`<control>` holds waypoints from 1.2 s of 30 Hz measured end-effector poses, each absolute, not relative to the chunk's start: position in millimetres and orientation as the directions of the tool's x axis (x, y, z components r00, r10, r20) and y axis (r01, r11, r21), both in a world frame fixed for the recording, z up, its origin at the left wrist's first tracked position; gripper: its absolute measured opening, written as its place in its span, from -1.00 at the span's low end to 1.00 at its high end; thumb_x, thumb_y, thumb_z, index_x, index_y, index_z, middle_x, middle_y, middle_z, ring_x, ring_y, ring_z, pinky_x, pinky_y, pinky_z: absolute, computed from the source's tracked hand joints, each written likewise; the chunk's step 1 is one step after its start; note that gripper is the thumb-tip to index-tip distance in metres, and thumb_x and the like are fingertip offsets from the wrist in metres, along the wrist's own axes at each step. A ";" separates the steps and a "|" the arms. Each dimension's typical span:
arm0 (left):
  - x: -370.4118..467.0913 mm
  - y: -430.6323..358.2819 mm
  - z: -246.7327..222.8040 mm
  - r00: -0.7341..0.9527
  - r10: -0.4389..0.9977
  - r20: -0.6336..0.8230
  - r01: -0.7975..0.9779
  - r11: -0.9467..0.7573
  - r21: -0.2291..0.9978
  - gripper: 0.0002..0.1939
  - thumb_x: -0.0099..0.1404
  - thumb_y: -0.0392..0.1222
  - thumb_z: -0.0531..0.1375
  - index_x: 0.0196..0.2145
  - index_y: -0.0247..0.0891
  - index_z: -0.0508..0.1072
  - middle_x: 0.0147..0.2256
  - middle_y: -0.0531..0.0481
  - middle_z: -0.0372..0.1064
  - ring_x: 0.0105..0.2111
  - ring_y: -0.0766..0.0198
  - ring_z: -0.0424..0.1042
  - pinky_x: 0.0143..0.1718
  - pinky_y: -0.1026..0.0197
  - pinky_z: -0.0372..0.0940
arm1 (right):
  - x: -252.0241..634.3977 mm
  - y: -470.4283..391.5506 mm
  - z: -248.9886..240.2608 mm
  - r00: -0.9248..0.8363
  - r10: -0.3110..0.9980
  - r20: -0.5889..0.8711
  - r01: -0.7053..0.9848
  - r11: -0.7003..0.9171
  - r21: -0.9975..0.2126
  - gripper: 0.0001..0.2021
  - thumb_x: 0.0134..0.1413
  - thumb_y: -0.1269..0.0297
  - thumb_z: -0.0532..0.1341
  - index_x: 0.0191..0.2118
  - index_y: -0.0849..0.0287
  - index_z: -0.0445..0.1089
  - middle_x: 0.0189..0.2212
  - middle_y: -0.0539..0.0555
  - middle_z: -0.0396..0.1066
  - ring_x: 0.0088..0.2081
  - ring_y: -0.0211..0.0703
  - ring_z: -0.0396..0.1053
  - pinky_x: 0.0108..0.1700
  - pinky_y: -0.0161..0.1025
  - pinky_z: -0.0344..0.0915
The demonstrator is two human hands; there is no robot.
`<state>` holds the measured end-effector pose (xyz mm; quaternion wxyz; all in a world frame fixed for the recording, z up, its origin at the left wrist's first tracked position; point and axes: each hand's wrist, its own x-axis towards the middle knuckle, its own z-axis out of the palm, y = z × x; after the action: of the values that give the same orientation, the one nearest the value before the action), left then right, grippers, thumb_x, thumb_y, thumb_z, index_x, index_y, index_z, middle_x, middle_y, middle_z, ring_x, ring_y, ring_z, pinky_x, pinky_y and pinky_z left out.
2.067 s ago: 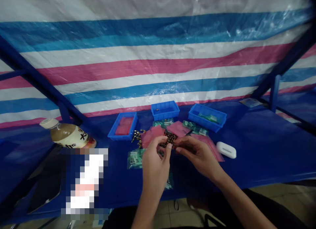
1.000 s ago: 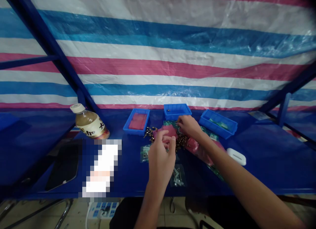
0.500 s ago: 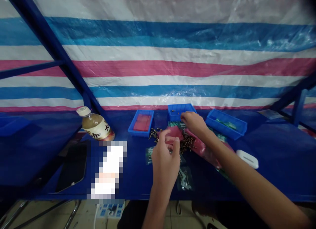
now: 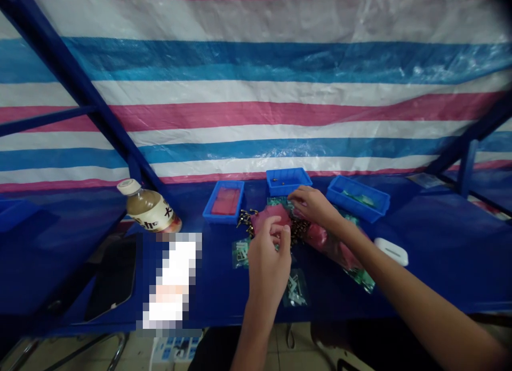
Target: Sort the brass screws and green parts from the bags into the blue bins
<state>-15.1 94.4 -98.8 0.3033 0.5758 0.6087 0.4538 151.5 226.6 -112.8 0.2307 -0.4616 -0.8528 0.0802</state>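
My left hand [image 4: 270, 251] is above the near side of a pile, its fingers curled toward the thumb. Whatever may lie in that grip is hidden. Just beyond it is a pink plastic bag [image 4: 272, 215]. Small brass-coloured metal parts [image 4: 247, 219] stick out around the bag. My right hand [image 4: 314, 204] bends over the pile's far right side with fingers drawn together; I cannot make out anything in them. Under the right forearm are more pink bags [image 4: 318, 236]. Small clear packets of pale pieces [image 4: 296, 288] lie near my left wrist.
Behind the pile stand three blue bins: one with pink bags [image 4: 225, 200], one with a few small parts [image 4: 288, 182], one with green packets [image 4: 358, 199]. A drink bottle [image 4: 152, 211] and a dark tablet-like object [image 4: 112, 280] lie left. A white case [image 4: 391, 252] sits right.
My right hand has come back slightly from the middle bin toward the pile. The left hand stays nearly in place, curled. The whole view has shifted a little.
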 end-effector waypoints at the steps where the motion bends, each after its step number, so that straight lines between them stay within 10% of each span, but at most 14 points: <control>1: -13.9 94.7 -99.6 -0.146 0.977 0.157 0.428 -0.081 0.900 -0.72 0.37 -0.04 0.09 -0.03 -0.15 0.40 -0.25 0.01 0.50 -0.38 0.28 0.47 -0.33 0.24 0.31 | 154.7 215.5 -111.2 -0.425 0.836 0.347 0.682 0.548 -0.484 -0.85 0.19 0.37 0.15 -0.19 0.17 0.46 -0.26 0.11 0.49 -0.20 -0.09 0.42 -0.10 -0.21 0.27; 5: -8.3 94.9 -101.9 -0.088 0.979 0.185 0.448 -0.127 0.885 -0.75 0.37 -0.08 0.09 -0.07 -0.17 0.44 -0.23 -0.02 0.51 -0.33 0.25 0.48 -0.32 0.24 0.34 | 162.7 165.2 -105.7 -0.288 0.932 0.219 0.280 0.301 -0.912 -0.85 0.17 0.19 0.20 -0.20 0.13 0.38 -0.35 0.05 0.48 -0.30 -0.14 0.44 -0.23 -0.22 0.33; 11: 6.1 91.7 -99.2 0.036 0.973 0.227 0.406 -0.222 0.886 -0.76 0.32 -0.23 0.16 -0.06 -0.13 0.47 -0.17 0.01 0.53 -0.29 0.27 0.50 -0.26 0.25 0.38 | 166.0 120.1 -101.2 -0.317 0.944 0.086 -0.028 0.081 -0.996 -0.81 0.11 0.13 0.26 -0.31 0.15 0.36 -0.42 0.00 0.41 -0.38 -0.23 0.38 -0.29 -0.28 0.31; 36: 25.1 89.0 -99.8 -0.050 0.958 0.284 0.430 -0.236 0.871 -0.80 0.29 -0.26 0.17 -0.13 -0.16 0.48 -0.23 0.00 0.49 -0.30 0.29 0.47 -0.43 0.34 0.34 | 187.0 117.3 -99.7 -0.356 0.928 0.108 0.257 0.208 -0.944 -0.74 0.23 0.07 0.11 -0.32 0.13 0.40 -0.47 0.00 0.42 -0.46 -0.22 0.36 -0.44 -0.32 0.25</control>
<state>25.1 89.0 -99.8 0.2803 0.6297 0.5509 0.4707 187.0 117.3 -99.7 0.3676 -0.4326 -0.6849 0.4568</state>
